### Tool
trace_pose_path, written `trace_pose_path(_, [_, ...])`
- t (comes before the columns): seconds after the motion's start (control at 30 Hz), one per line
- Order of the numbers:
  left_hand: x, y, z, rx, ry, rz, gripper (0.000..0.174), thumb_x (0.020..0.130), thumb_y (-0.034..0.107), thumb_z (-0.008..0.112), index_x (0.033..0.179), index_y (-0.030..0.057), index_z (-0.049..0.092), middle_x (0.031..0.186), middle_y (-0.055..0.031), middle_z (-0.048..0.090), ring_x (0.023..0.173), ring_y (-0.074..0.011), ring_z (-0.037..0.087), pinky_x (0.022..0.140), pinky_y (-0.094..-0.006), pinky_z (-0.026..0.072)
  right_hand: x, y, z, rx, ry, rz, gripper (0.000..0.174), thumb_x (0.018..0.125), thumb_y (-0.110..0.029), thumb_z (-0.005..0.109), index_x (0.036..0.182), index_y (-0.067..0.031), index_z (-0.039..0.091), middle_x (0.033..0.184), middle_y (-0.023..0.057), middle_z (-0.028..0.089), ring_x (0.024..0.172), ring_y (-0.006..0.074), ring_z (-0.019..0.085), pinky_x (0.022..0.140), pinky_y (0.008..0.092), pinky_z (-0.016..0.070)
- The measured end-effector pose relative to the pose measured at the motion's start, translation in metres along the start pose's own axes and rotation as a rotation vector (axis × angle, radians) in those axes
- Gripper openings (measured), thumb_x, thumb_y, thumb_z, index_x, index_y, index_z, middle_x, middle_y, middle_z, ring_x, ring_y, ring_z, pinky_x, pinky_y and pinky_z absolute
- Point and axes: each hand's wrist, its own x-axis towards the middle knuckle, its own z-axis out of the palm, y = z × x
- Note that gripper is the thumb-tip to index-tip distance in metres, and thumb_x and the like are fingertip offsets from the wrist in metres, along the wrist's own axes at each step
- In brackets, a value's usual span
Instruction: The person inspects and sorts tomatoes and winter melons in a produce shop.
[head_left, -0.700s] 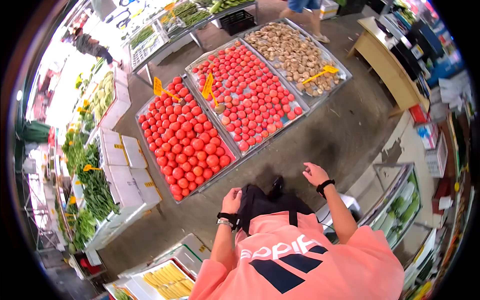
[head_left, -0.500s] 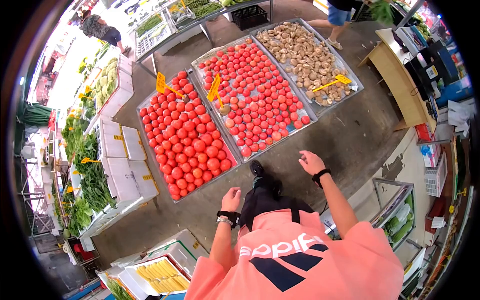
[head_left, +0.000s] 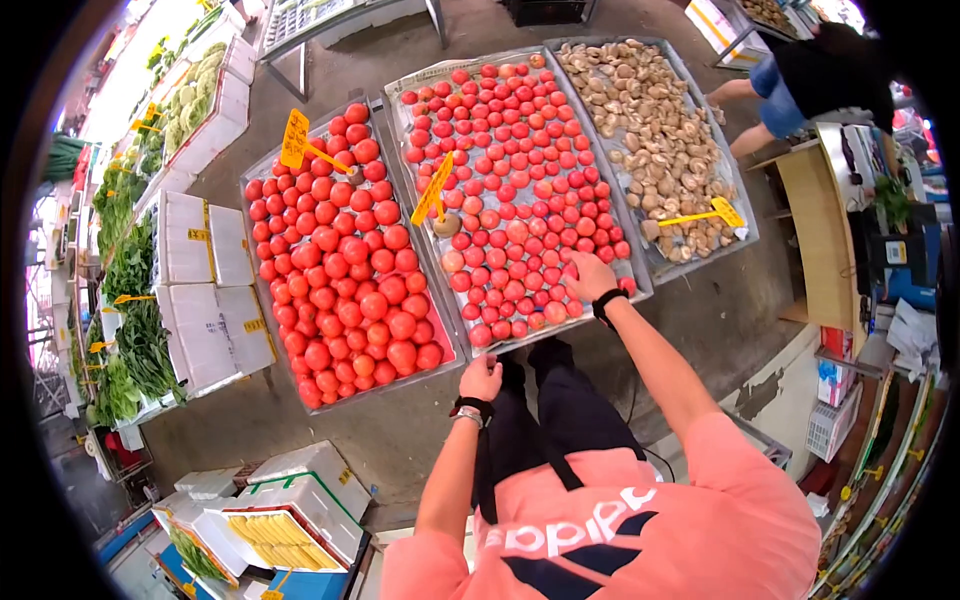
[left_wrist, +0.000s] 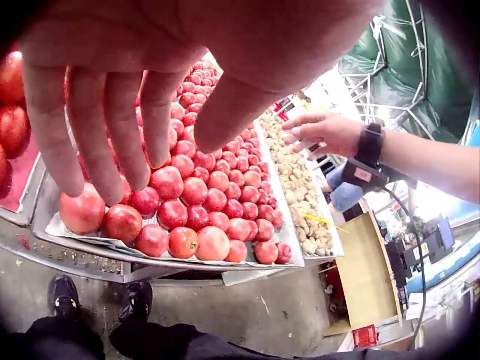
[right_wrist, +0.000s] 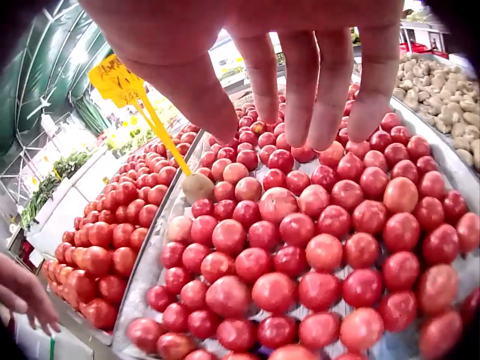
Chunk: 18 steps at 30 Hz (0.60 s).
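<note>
My right hand (head_left: 592, 277) hovers over the front right of the middle tray of pinkish-red tomatoes (head_left: 530, 225). In the right wrist view its fingers (right_wrist: 300, 97) extend loosely above the rows, holding nothing. At that tray's front edge is my left hand (head_left: 481, 379), its fingers (left_wrist: 124, 127) relaxed and overlapping the nearest tomatoes in the left wrist view, with nothing gripped. To the left lies a tray of larger red tomatoes (head_left: 345, 260). Brown mushrooms (head_left: 655, 140) fill the tray on the right. A yellow price tag (head_left: 432, 188) stands in a round brown base (right_wrist: 198, 187).
White foam boxes (head_left: 205, 325) with leafy greens (head_left: 145, 320) line the left side. Behind me on the left, a box holds yellow corn (head_left: 280, 540). A person in blue shorts (head_left: 780, 97) is beyond the mushrooms, near a wooden desk (head_left: 822, 225).
I have stepped up to the trays. My right hand has reached forward over the middle tray, and my left hand has come to its front edge. The person in shorts has moved right.
</note>
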Motion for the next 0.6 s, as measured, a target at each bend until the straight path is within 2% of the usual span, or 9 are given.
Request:
trace_pose_path(0.07, [0.016, 0.000, 0.022, -0.032, 0.040, -0.016, 0.028, 0.092, 0.027, 0.071, 0.112, 0.0072, 0.070, 0.102, -0.0135, 0.077, 0.093, -0.0314, 0.075, 0.082, -0.0447, 0.0582, 0.055, 0.025, 0.035, -0.071, 0.008, -0.067, 0.044, 0.085, -0.027, 0.074, 0.123, -0.0104, 0.062, 0.113, 0.0155, 0.066, 0.109, 0.0379, 0.064, 0.091, 0.0488, 0.0544])
trace_pose_path(0.13, [0.036, 0.000, 0.037, -0.106, 0.087, -0.056, 0.029, 0.092, 0.026, 0.071, 0.113, 0.0055, 0.069, 0.104, -0.0144, 0.076, 0.093, -0.0313, 0.075, 0.083, -0.0443, 0.0583, 0.106, 0.038, 0.060, -0.097, 0.116, -0.203, 0.040, 0.086, -0.026, 0.073, 0.121, -0.0115, 0.063, 0.116, 0.0127, 0.065, 0.118, 0.0355, 0.060, 0.095, 0.0490, 0.0528])
trace_pose_path(0.17, [0.045, -0.003, 0.044, -0.120, 0.090, -0.075, 0.030, 0.094, 0.023, 0.071, 0.116, 0.0039, 0.068, 0.108, -0.0142, 0.076, 0.094, -0.0300, 0.076, 0.085, -0.0406, 0.0589, 0.130, 0.043, 0.075, -0.123, 0.078, -0.172, 0.039, 0.086, -0.025, 0.072, 0.122, -0.0123, 0.063, 0.117, 0.0121, 0.064, 0.118, 0.0345, 0.059, 0.094, 0.0494, 0.0528])
trace_pose_path(0.2, [0.052, 0.001, 0.052, -0.142, 0.124, -0.076, 0.029, 0.094, 0.020, 0.071, 0.117, 0.0035, 0.067, 0.108, -0.0138, 0.076, 0.094, -0.0288, 0.076, 0.084, -0.0405, 0.0589, 0.152, 0.046, 0.082, -0.156, 0.037, -0.141, 0.039, 0.085, -0.024, 0.071, 0.122, -0.0130, 0.063, 0.117, 0.0115, 0.063, 0.118, 0.0336, 0.059, 0.093, 0.0499, 0.0528])
trace_pose_path(0.23, [0.065, 0.003, 0.058, -0.177, 0.139, -0.082, 0.028, 0.094, 0.019, 0.070, 0.117, 0.0035, 0.067, 0.109, -0.0140, 0.076, 0.094, -0.0284, 0.076, 0.084, -0.0401, 0.0588, 0.178, 0.048, 0.088, -0.155, 0.116, -0.171, 0.037, 0.084, -0.021, 0.071, 0.120, -0.0135, 0.065, 0.116, 0.0107, 0.062, 0.116, 0.0320, 0.058, 0.092, 0.0500, 0.0518])
trace_pose_path(0.33, [0.075, -0.002, 0.078, -0.213, 0.136, -0.128, 0.027, 0.095, 0.017, 0.070, 0.118, 0.0030, 0.067, 0.109, -0.0144, 0.076, 0.094, -0.0274, 0.076, 0.083, -0.0390, 0.0588, 0.213, 0.054, 0.107, -0.245, 0.112, -0.220, 0.037, 0.081, -0.021, 0.075, 0.116, -0.0153, 0.067, 0.114, 0.0074, 0.063, 0.116, 0.0296, 0.057, 0.096, 0.0481, 0.0476])
trace_pose_path(0.47, [0.071, -0.022, 0.101, -0.194, 0.112, -0.142, 0.026, 0.096, 0.016, 0.069, 0.118, 0.0023, 0.067, 0.109, -0.0143, 0.075, 0.093, -0.0258, 0.076, 0.081, -0.0375, 0.0592, 0.221, 0.062, 0.131, -0.303, -0.021, -0.250, 0.041, 0.078, -0.026, 0.079, 0.116, -0.0149, 0.068, 0.113, 0.0054, 0.065, 0.116, 0.0268, 0.057, 0.098, 0.0458, 0.0442])
trace_pose_path(0.6, [0.078, -0.015, 0.104, -0.261, 0.076, -0.173, 0.025, 0.098, 0.013, 0.067, 0.119, 0.0019, 0.066, 0.109, -0.0141, 0.075, 0.096, -0.0244, 0.075, 0.081, -0.0366, 0.0593, 0.235, 0.067, 0.125, -0.361, -0.064, -0.277, 0.044, 0.077, -0.028, 0.079, 0.117, -0.0138, 0.068, 0.111, 0.0048, 0.067, 0.115, 0.0264, 0.057, 0.100, 0.0450, 0.0428])
